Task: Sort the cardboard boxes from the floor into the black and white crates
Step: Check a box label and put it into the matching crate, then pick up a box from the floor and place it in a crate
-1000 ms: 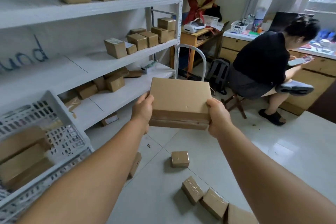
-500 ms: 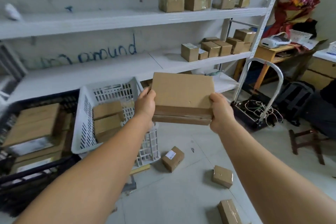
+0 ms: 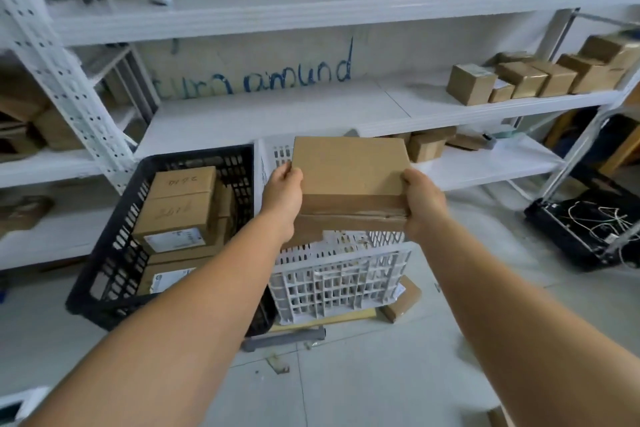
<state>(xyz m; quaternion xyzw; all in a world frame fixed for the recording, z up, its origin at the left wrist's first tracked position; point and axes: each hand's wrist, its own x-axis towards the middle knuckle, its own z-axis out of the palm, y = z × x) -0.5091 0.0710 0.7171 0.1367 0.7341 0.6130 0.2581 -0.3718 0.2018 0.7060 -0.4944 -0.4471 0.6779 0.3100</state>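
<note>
Held box: flat cardboard box [image 3: 349, 180], brown, taped seam along its near edge; carried in the air above the white crate, top face tilted toward the camera.
Left hand: left hand [image 3: 282, 192] grips the box's left edge, fingers curled round the side, thumb on top.
Right hand: right hand [image 3: 422, 199] grips the right edge the same way, thumb over the top corner (both forearms reach out straight from the bottom of the view).
White crate: white crate [image 3: 341, 279], lattice walls, directly under the held box; its inside is mostly hidden by the box and hands, contents cannot be told.
Black crate: black crate [image 3: 114, 253] touching the white crate's left side; holds several stacked cardboard boxes [image 3: 178, 204], two with handwriting on top, lower ones with white printed labels.
Floor: one small box [image 3: 401, 302] lies just beside the white crate's lower right corner, partly tucked behind it; pale tiled floor [image 3: 346, 378].
Shelving: white metal shelf unit [image 3: 277, 114] behind both crates; more boxes [image 3: 519, 80] sit on its middle shelf at right, others on the top shelf.
Wall: blue handwriting [image 3: 256, 78] between the shelves (partly readable, ends in "around").
Far right: black tray [image 3: 581, 229] with loose wires on the floor.
</note>
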